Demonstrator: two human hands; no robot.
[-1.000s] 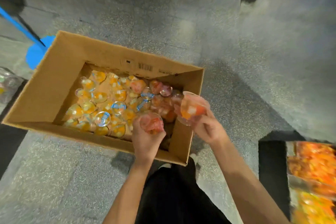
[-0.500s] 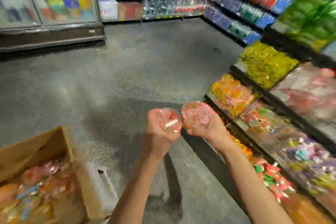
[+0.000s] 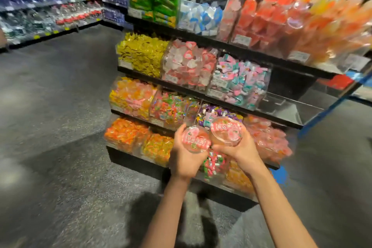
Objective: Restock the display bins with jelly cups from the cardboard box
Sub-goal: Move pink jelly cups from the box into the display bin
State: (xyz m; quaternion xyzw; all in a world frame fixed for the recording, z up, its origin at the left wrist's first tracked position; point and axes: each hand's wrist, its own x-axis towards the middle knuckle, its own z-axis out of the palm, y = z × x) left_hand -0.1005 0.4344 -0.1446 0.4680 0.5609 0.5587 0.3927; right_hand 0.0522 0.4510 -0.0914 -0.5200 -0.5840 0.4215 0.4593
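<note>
Left hand [image 3: 184, 160]: curled from below around a pink-lidded jelly cup [image 3: 194, 141], lid up, cup resting in the palm, fingers wrapped round its side.
Second jelly cup [image 3: 226, 131]: touching the first on its right, slightly higher, lid tilted toward the camera.
Right hand [image 3: 240, 150]: cupped under and behind that second cup, thumb against its lower rim.
Both cups: held in front of the lower tiers of clear display bins [image 3: 128, 97] filled with wrapped sweets.
Lid print: too blurred to read.
Bins behind the hands: partly hidden.
Upper right bags [image 3: 302, 16]: smeared by motion.
</note>
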